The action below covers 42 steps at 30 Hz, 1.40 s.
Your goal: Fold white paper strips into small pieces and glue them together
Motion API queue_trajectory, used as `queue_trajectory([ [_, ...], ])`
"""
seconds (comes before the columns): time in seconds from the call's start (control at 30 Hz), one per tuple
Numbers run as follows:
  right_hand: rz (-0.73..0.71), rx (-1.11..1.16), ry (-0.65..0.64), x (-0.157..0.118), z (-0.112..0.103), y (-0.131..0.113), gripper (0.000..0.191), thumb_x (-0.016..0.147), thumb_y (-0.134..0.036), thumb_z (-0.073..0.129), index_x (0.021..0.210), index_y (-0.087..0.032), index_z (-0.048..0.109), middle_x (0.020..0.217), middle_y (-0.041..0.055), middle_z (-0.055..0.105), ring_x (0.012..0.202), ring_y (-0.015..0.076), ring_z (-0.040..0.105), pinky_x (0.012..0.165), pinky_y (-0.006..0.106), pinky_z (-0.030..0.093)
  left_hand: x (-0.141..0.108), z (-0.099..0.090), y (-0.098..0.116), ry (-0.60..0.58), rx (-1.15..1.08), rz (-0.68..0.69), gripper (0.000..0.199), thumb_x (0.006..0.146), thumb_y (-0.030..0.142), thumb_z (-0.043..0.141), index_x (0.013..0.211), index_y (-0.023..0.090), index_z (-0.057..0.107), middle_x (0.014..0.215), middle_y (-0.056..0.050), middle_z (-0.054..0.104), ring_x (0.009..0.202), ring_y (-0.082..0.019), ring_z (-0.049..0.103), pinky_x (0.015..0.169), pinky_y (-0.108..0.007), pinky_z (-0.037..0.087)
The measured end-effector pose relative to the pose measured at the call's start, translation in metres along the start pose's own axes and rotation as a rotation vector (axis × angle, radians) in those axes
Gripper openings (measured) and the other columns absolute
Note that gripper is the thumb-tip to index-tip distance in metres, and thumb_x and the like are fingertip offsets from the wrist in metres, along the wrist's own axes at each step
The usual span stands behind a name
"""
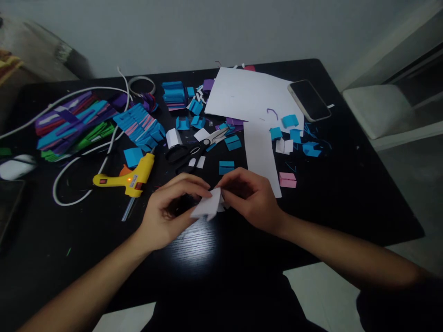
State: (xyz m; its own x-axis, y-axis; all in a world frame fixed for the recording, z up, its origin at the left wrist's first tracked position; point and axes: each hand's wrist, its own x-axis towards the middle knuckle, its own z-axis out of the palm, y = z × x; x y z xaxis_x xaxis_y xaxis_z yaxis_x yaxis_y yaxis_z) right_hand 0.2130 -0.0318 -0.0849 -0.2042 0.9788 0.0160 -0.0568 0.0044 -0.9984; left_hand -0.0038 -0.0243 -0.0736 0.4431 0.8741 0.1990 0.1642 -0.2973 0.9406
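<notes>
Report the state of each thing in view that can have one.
White paper piece: folded, held.
Left hand: pinching it.
Right hand: fingertips at its edge.
Glue gun: lying down, indicator lit.
Scissors: lying down; open or shut unclear.
Phone: face up, screen dark.
White cable: loosely looped.
Pink paper piece: folded.
Large white sheet: lying flat.

A folded white paper (209, 203) is held by the left hand (168, 210) and the right hand (255, 200) above a black table (349, 203). Black-handled scissors (195, 149) are surrounded by small paper pieces (226, 167); a yellow glue gun (141, 175) is placed to their left, a phone (309, 100) farther right.
</notes>
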Motion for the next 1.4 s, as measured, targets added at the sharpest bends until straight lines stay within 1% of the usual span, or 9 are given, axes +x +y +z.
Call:
queue_trajectory([
  [0.13, -0.062, -0.053, 0.020, -0.001, -0.001, -0.001, 0.009, 0.087, -0.019, 0.077, 0.095, -0.021, 0.073, 0.090, 0.0016, 0.076, 0.083, 0.0154, 0.075, 0.077, 0.029, 0.064, -0.003, -0.003, -0.003, -0.054, -0.012, -0.015, 0.022, 0.093, 0.014, 0.064, 0.109, 0.024, 0.076, 0.120, -0.010, 0.069, 0.113, -0.025, 0.065, 0.094, -0.037, 0.053],
  [0.23, -0.102, -0.121, 0.032, 0.000, -0.001, -0.002, 0.009, 0.088, -0.016, 0.076, 0.095, -0.022, 0.076, 0.092, 0.0021, 0.078, 0.086, 0.0167, 0.075, 0.081, 0.032, 0.063, -0.004, -0.002, -0.004, -0.004, -0.051, -0.060, 0.020, 0.098, 0.018, 0.058, 0.107, 0.024, 0.076, 0.117, -0.008, 0.072, 0.112, -0.024, 0.067, 0.096, -0.038, 0.053],
  [0.47, -0.148, -0.172, 0.037, -0.001, -0.001, -0.004, 0.011, 0.087, -0.014, 0.077, 0.094, -0.022, 0.077, 0.090, 0.0017, 0.078, 0.084, 0.0165, 0.075, 0.079, 0.031, 0.063, 0.002, 0.010, -0.001, 0.106, -0.112, -0.234, 0.010, 0.092, 0.025, 0.073, 0.101, 0.022, 0.076, 0.086, -0.002, 0.077, 0.074, -0.015, 0.071, 0.065, -0.024, 0.057],
  [0.67, -0.244, -0.226, 0.037, -0.002, -0.002, -0.005, 0.016, 0.089, -0.012, 0.075, 0.097, -0.025, 0.079, 0.092, 0.0027, 0.078, 0.088, 0.0185, 0.074, 0.081, 0.035, 0.062, 0.004, 0.013, 0.000, 0.129, -0.174, -0.304, 0.012, 0.086, 0.027, 0.080, 0.096, 0.021, 0.078, 0.078, -0.002, 0.076, 0.069, -0.015, 0.072, 0.062, -0.024, 0.059],
  [0.93, -0.236, -0.207, -0.006, -0.005, 0.000, -0.006, 0.015, 0.092, -0.014, 0.073, 0.104, -0.023, 0.077, 0.099, 0.0041, 0.078, 0.092, 0.0181, 0.075, 0.081, 0.033, 0.063, 0.002, 0.014, -0.001, 0.164, -0.118, -0.245, 0.004, 0.084, 0.021, 0.080, 0.087, 0.020, 0.078, 0.084, -0.002, 0.076, 0.072, -0.014, 0.071, 0.063, -0.023, 0.058],
  [1.03, -0.270, -0.204, 0.057, -0.006, 0.001, -0.006, 0.016, 0.093, -0.014, 0.069, 0.106, -0.023, 0.073, 0.109, 0.0071, 0.075, 0.103, 0.0210, 0.072, 0.087, 0.037, 0.063, 0.001, 0.014, -0.002, 0.197, -0.091, -0.237, 0.005, 0.085, 0.022, 0.079, 0.085, 0.019, 0.075, 0.079, -0.001, 0.074, 0.066, -0.012, 0.067, 0.059, -0.022, 0.056],
  [1.13, -0.270, -0.218, 0.100, -0.006, -0.001, -0.003, 0.021, 0.089, -0.013, 0.068, 0.109, -0.022, 0.069, 0.107, 0.0075, 0.068, 0.097, 0.0205, 0.069, 0.082, 0.036, 0.063, 0.001, 0.013, -0.002, 0.222, -0.080, -0.232, 0.007, 0.087, 0.024, 0.079, 0.087, 0.019, 0.074, 0.078, -0.001, 0.073, 0.064, -0.012, 0.065, 0.059, -0.022, 0.054],
  [1.27, -0.207, -0.231, -0.010, -0.006, -0.002, 0.002, 0.036, 0.085, -0.012, 0.069, 0.118, -0.024, 0.064, 0.101, 0.0049, 0.067, 0.090, 0.0191, 0.069, 0.083, 0.036, 0.063, 0.002, 0.013, -0.003, 0.213, -0.068, -0.182, 0.008, 0.089, 0.025, 0.077, 0.088, 0.019, 0.072, 0.083, -0.002, 0.073, 0.067, -0.012, 0.066, 0.061, -0.024, 0.054],
  [1.4, -0.254, -0.257, -0.072, -0.005, -0.001, 0.003, 0.028, 0.086, -0.014, 0.073, 0.112, -0.023, 0.068, 0.105, 0.0061, 0.071, 0.093, 0.0200, 0.071, 0.083, 0.036, 0.062, -0.001, 0.013, -0.006, 0.188, 0.035, -0.125, 0.005, 0.091, 0.023, 0.075, 0.091, 0.019, 0.072, 0.089, -0.002, 0.070, 0.071, -0.012, 0.064, 0.062, -0.024, 0.052],
])
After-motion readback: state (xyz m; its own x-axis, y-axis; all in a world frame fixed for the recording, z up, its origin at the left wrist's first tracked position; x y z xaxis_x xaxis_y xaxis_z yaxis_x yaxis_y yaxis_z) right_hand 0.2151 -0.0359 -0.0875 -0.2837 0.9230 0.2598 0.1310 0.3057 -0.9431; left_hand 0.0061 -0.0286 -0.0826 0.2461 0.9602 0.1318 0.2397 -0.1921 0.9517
